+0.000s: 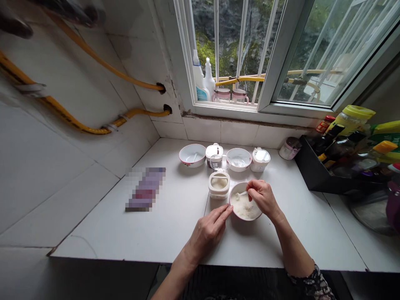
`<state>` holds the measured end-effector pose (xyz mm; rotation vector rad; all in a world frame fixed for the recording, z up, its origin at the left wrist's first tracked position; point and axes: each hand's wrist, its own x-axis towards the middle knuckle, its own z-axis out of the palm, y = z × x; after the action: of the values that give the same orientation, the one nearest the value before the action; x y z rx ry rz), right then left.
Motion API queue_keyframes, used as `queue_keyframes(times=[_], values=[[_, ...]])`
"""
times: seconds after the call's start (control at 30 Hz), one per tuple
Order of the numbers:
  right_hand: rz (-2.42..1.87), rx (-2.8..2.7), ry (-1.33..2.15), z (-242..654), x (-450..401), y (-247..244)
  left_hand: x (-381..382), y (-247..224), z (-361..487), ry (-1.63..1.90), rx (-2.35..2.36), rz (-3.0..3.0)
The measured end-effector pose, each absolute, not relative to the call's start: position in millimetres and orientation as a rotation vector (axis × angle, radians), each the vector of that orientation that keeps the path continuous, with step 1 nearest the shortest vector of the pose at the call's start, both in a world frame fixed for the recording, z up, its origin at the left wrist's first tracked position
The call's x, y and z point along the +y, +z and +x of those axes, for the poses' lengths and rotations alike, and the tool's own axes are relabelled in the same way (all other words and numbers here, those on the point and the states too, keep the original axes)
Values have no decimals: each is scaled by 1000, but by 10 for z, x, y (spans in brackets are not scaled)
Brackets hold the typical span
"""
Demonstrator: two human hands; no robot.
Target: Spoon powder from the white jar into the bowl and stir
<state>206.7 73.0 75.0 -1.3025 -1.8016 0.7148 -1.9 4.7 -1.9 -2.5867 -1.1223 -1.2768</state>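
A white bowl (246, 216) holding pale powder stands near the middle of the counter. Over its right side is my right hand (261, 198), its fingers pinched on the handle of a small white spoon (239, 196) whose end is at the powder. My left hand (212, 225) lies flat, fingers stretched out, the tips touching the bowl's left rim. Just left of the bowl, a square white container (219, 193) has its clear lid raised and pale powder inside. Behind stand a bowl with a spoon (192, 156), another bowl (239, 159) and two lidded containers (214, 150) (260, 160).
A black box (315, 177) of bottles stands at the right, with a jar (290, 148) beside it. A blurred purple item (145, 189) lies on the left of the white counter (118, 237). Yellow pipes (137, 111) run along the left wall. Spray bottles (204, 81) stand at the window.
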Motion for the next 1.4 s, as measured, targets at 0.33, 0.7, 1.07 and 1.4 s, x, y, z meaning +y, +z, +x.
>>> queue_keyframes(times=[0.33,0.7,1.07,1.4], values=[[-1236,-1294,1228,2218,815,844,46,-13,-16,-1281,-1107,-2577],[-1187,-1128,1254,2218,869,786,54,-23,-16,-1283,-1092,-2576],[-1031,-1756,555,1808,737,781,57,-26,-14,-1278,-1101,-2581],[-883,-1939,247,1866,686,765,56,-28,-19,-1269,-1101,-2585]])
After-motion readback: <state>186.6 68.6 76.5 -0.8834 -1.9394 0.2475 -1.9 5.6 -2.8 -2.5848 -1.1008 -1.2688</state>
